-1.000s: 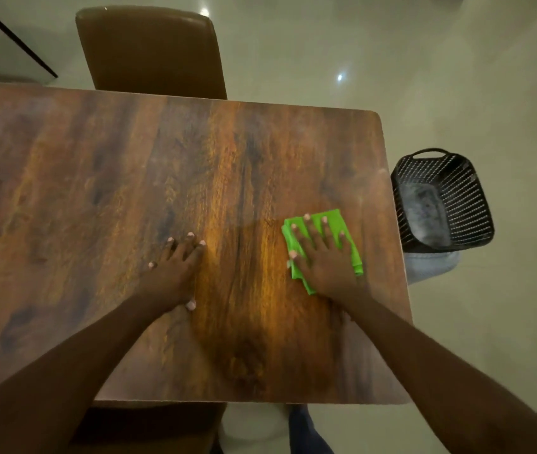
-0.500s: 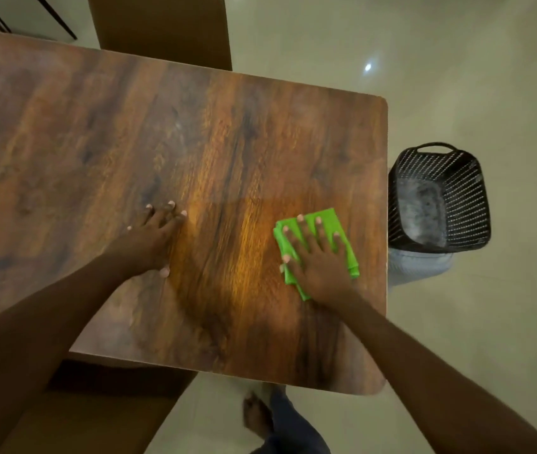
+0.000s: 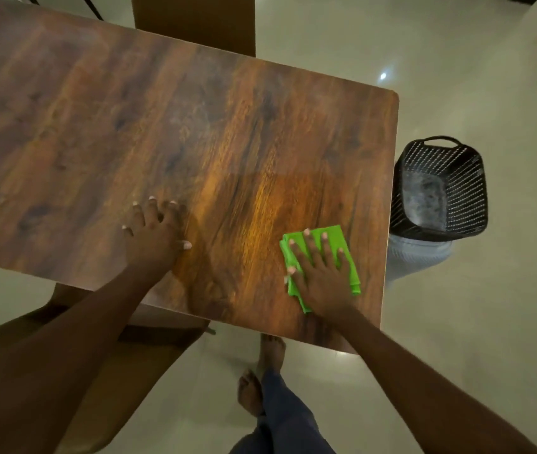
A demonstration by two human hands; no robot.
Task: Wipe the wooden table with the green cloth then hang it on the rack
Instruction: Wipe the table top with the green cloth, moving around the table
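wooden table carries a folded green cloth near its right edge.

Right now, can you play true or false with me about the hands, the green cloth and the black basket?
1. The right hand presses flat on the green cloth. True.
2. The left hand holds a cup. False: it rests bare on the wooden table.
3. The black basket stands on the table. False: it is beside the table's end.
4. The cloth lies near the table's right end. True.
5. The cloth hangs on a rack. False: no rack shows.
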